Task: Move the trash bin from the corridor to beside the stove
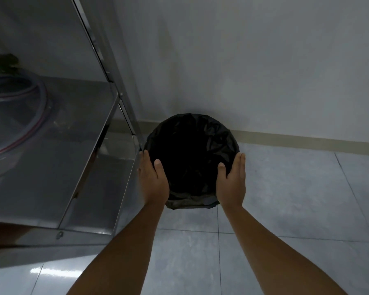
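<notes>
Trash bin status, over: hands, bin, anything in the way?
Left hand and right hand clasp the rim. Trash bin, black-lined, sits by the wall. Steel shelf close on its left.

bin [192,150] interior dark, hose [19,116] cut off

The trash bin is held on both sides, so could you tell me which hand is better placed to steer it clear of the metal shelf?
Left, probably. The left hand grips the trash bin on the side beside the metal shelf; the right hand is on the open-floor side.
</notes>
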The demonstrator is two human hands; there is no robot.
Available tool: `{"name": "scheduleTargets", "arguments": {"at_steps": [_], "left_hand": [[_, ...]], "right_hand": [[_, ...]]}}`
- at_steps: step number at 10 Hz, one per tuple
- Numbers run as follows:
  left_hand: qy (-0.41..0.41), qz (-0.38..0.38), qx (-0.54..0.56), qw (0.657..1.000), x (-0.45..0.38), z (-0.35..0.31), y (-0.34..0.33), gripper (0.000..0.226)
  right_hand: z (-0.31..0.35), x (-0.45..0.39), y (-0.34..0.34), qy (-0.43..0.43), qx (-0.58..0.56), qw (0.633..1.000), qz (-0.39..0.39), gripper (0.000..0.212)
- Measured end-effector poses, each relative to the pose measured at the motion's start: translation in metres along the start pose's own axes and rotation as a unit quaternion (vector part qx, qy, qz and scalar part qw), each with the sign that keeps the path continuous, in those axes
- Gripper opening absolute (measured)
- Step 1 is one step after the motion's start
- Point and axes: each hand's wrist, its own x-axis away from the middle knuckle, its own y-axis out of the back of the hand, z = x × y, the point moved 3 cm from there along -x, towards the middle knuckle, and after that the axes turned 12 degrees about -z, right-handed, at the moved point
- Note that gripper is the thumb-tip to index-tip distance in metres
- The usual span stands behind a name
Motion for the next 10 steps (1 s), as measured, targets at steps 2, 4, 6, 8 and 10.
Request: {"name": "scheduleTargets", "arguments": {"at_steps": [2,4,6,8,10], "left_hand": [[-0.013,0.007,-0.03,0.999,-0.019,-0.008,-0.015,0.057],[-0.022,0.054,-0.115,0.992,-0.03,-0.014,-0.02,0.063],[-0.029,0.156,-0.284,0.946,-0.034,-0.047,-0.005,0.069],[-0.064,0.3,-0.424,0.852,-0.023,-0.131,0.021,0.071],[-0.101,0.321,-0.405,0.85,-0.03,-0.254,0.067,0.071]], "right_hand": [[0.006,-0.023,-0.009,0.004,0.018,1.0,0.012,0.07],[0.009,-0.035,-0.009,-0.002,0.05,0.997,0.064,0.076],[0.036,-0.039,0.02,0.022,0.108,0.982,0.154,0.078],[0.099,-0.041,0.074,0.09,0.205,0.926,0.304,0.073],[0.19,-0.064,0.16,0.115,0.212,0.91,0.336,0.071]]}}
